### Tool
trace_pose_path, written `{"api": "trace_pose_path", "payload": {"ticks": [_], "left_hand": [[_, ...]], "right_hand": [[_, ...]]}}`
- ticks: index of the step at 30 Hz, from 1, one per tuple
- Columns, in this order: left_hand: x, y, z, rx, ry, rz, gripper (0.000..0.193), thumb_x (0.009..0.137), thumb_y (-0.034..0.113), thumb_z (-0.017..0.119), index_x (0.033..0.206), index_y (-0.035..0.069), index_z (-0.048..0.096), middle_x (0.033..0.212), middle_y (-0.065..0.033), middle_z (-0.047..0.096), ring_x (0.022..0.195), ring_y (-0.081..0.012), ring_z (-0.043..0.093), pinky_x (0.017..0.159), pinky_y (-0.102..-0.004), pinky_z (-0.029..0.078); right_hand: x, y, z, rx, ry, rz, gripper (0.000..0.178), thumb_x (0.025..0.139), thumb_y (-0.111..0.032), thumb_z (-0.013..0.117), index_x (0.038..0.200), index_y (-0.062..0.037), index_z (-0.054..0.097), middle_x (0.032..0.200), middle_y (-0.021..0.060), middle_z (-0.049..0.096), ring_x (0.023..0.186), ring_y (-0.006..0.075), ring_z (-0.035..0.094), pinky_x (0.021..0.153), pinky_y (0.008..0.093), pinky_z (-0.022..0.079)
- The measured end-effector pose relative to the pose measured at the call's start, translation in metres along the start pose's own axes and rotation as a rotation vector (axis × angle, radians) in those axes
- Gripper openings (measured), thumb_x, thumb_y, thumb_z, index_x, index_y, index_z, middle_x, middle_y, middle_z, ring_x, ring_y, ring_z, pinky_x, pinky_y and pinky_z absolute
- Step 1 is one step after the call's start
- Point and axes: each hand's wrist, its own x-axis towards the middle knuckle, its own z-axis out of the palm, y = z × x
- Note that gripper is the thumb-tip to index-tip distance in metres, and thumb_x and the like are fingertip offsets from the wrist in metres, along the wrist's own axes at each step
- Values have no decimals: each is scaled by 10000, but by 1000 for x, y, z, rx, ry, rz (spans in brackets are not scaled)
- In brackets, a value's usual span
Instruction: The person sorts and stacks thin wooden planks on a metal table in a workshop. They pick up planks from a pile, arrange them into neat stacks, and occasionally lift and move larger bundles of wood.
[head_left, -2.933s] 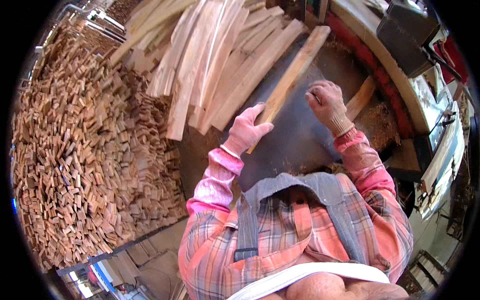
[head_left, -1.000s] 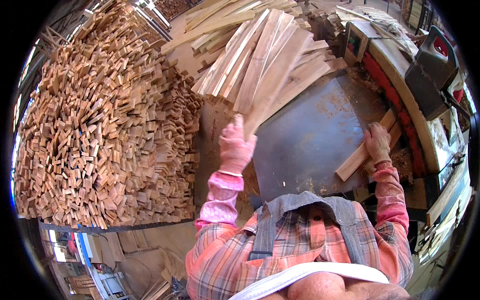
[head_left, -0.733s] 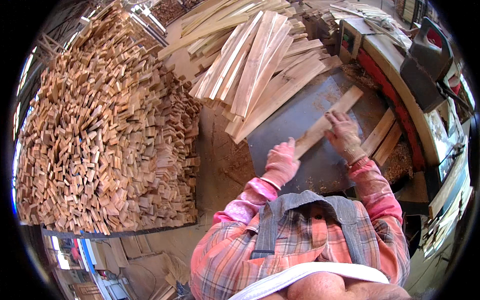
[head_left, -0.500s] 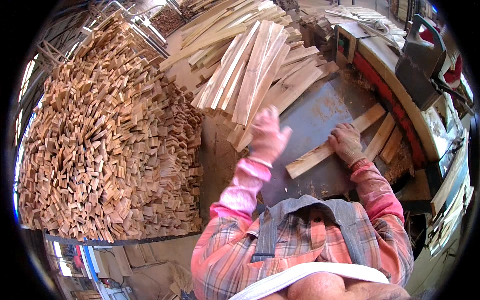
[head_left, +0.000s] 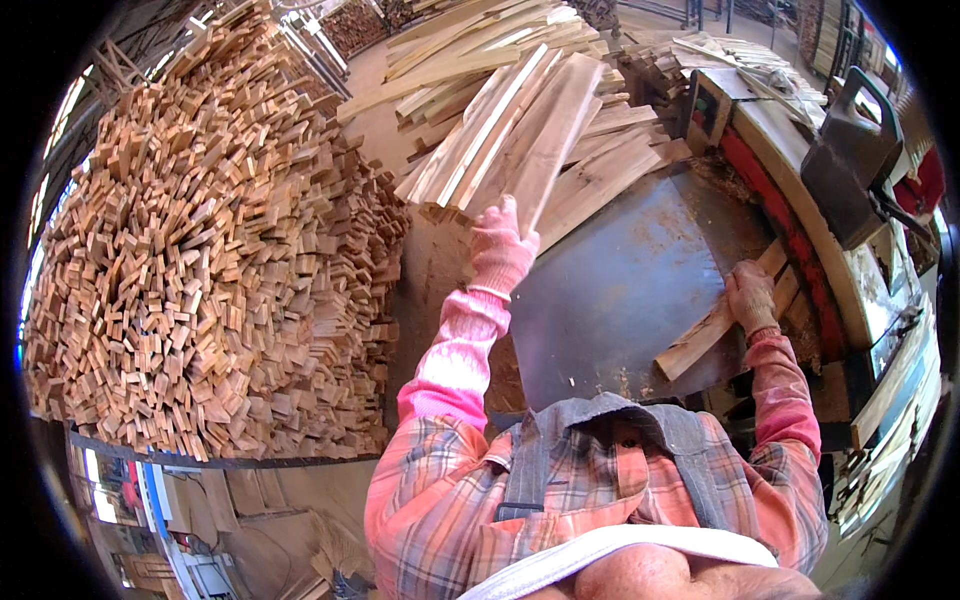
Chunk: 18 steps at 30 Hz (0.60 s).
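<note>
My left hand [head_left: 503,250], in a thin pinkish glove, is closed around the near end of a wide wooden board [head_left: 560,135]. That board lies on the heap of loose boards at the far side of the table, its far end sloping away to the right. On the right, my right hand [head_left: 752,297] is wrapped over a shorter wooden plank [head_left: 692,347], which lies slantwise on the dark metal tabletop [head_left: 610,300]. More short pieces [head_left: 787,292] lie just beyond that hand. My right fingertips are partly hidden.
A tall stack of short wood blocks [head_left: 190,270] fills the left side. Along the right runs a machine edge with a red strip [head_left: 765,180], bearing a dark handled guard [head_left: 855,155]. Long boards [head_left: 480,65] lie farther back. Offcuts [head_left: 895,400] are piled at lower right.
My left hand has closed on a board in the heap. My right hand has slid the short plank rightward, toward the machine edge. The view has shifted slightly.
</note>
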Motion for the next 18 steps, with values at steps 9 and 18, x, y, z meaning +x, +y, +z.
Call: {"api": "trace_pose_path", "payload": {"ticks": [9, 18], "left_hand": [[-137, 29, 58, -210, -245, 376, 722, 782, 321, 791, 1396, 3, 586, 1185, -231, 653, 1083, -410, 631, 963, -497, 519], [42, -6, -50, -402, 194, 290, 447, 923, 262, 744, 1295, 20, 682, 1140, -167, 705, 1010, -299, 674, 931, -435, 556]], "right_hand": [[13, -150, -43, 163, -3, -278, 456, 865, -253, 726, 1281, -82, 651, 1323, 156, 656, 1231, 379, 601, 1041, 478, 489], [-6, -101, -4, 97, 14, -201, 206, 919, -240, 642, 977, -54, 710, 1033, 120, 702, 1083, 374, 632, 970, 499, 485]]}}
